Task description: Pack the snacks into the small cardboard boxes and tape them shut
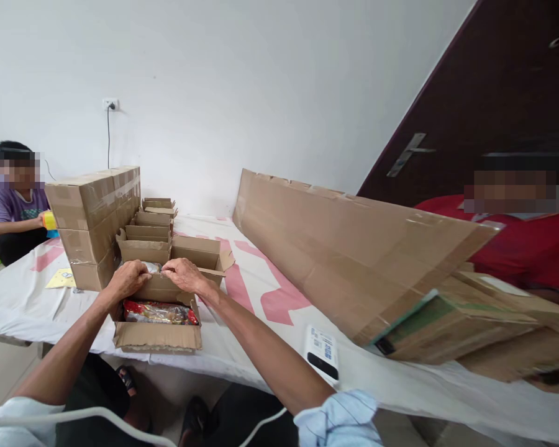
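White sheet-covered table (261, 323) carries the small open brown cardboard box (157, 323) at its near edge. My left hand (127, 280) and right hand (184, 275) pinch its rear flap (161, 288); I judge it light and bendable, best gripped at the flap edges.

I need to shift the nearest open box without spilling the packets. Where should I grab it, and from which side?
By its two short side walls, coming from left and right. The open box has its flaps splayed near and far, both hands already at the far flap, and packets inside. Probably keep it level.
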### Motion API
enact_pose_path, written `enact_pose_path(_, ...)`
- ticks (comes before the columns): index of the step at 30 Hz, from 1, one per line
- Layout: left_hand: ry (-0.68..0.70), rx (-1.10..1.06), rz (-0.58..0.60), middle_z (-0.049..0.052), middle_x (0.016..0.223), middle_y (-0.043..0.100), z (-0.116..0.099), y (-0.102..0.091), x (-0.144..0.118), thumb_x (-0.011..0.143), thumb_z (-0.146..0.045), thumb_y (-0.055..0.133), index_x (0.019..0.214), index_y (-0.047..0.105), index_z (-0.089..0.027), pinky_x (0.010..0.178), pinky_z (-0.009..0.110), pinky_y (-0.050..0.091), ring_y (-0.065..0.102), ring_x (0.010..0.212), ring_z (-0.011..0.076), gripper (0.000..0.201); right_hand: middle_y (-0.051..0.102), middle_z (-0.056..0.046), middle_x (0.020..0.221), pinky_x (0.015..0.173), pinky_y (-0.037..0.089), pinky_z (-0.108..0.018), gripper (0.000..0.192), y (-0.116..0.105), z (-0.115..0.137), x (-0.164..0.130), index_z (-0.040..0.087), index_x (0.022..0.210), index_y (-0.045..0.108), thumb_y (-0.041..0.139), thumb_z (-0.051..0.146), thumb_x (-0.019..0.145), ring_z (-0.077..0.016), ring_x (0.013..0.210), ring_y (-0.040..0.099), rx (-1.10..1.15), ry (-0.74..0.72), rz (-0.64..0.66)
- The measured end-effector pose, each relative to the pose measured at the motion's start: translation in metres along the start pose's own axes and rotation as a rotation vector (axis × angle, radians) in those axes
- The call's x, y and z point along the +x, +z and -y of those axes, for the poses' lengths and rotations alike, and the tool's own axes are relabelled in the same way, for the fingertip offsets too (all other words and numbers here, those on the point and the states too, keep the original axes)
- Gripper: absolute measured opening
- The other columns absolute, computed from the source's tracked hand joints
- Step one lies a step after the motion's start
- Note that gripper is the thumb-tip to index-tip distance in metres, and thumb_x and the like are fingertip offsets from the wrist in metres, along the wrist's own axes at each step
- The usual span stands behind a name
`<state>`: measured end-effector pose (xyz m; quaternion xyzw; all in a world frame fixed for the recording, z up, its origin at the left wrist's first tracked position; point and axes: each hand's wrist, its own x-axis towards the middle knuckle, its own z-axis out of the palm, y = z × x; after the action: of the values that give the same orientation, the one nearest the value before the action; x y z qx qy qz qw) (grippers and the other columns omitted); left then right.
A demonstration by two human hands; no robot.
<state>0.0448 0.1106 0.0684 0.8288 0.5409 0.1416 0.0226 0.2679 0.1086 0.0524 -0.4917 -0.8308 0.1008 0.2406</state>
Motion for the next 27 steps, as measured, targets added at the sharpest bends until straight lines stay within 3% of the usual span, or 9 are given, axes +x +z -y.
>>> enact_pose_path(5, 0.017, -0.057, 0.0, 0.012, 0.107, 0.084, 0.005, 0.003, 0.005, 0.095, -0.03, 0.065, 0.1, 0.084, -0.022, 0.087, 0.033, 0.053, 0.074, 0.106, 0.0295, 0.021, 0.085, -0.006, 0.108, 0.079, 0.046, -0.026, 0.028, 0.004, -0.006, -0.001, 0.022, 0.102, 0.088, 0.06, 0.018, 0.098, -0.0186, 0.094, 0.074, 0.064, -0.002, -0.015)
enact_pose_path(13, 0.167, -0.148, 0.013, 0.007, 0.092, 0.085, -0.001, 0.006, 0.013, 0.093, -0.025, 0.06, 0.094, 0.086, -0.022, 0.079, 0.027, 0.049, 0.072, 0.084, 0.0213, 0.025, 0.082, -0.002, 0.083, 0.067, 0.042, -0.024, 0.025, 0.005, -0.003, 0.004, 0.018, 0.092, 0.088, 0.063, 0.016, 0.091, -0.0152, 0.075, 0.068, 0.166, 0.046, -0.057)
enact_pose_path(21, 0.199, -0.176, -0.011, 0.007, 0.085, 0.085, 0.002, 0.01, 0.019, 0.089, -0.024, 0.062, 0.092, 0.088, -0.023, 0.074, 0.026, 0.046, 0.072, 0.079, 0.0199, 0.026, 0.083, -0.003, 0.095, 0.08, 0.05, -0.025, 0.024, 0.012, -0.001, -0.007, 0.02, 0.109, 0.083, 0.065, 0.015, 0.095, -0.017, 0.084, 0.072, 0.263, -0.029, -0.178)
enact_pose_path(24, 0.195, -0.163, -0.019, 0.007, 0.088, 0.086, 0.001, 0.01, 0.017, 0.089, -0.022, 0.061, 0.094, 0.088, -0.024, 0.074, 0.026, 0.046, 0.074, 0.082, 0.0212, 0.028, 0.083, -0.005, 0.104, 0.086, 0.05, -0.025, 0.024, 0.014, -0.001, -0.01, 0.021, 0.113, 0.081, 0.063, 0.013, 0.099, -0.0178, 0.092, 0.074, 0.155, -0.091, -0.21)
enact_pose_path(27, 0.189, -0.143, -0.023, 0.008, 0.091, 0.087, -0.002, 0.008, 0.015, 0.091, -0.022, 0.061, 0.094, 0.089, -0.025, 0.076, 0.027, 0.047, 0.075, 0.082, 0.0218, 0.028, 0.082, -0.008, 0.11, 0.09, 0.049, -0.025, 0.022, 0.012, 0.002, -0.012, 0.021, 0.107, 0.082, 0.061, 0.014, 0.104, -0.0185, 0.101, 0.074, -0.038, -0.131, -0.144)
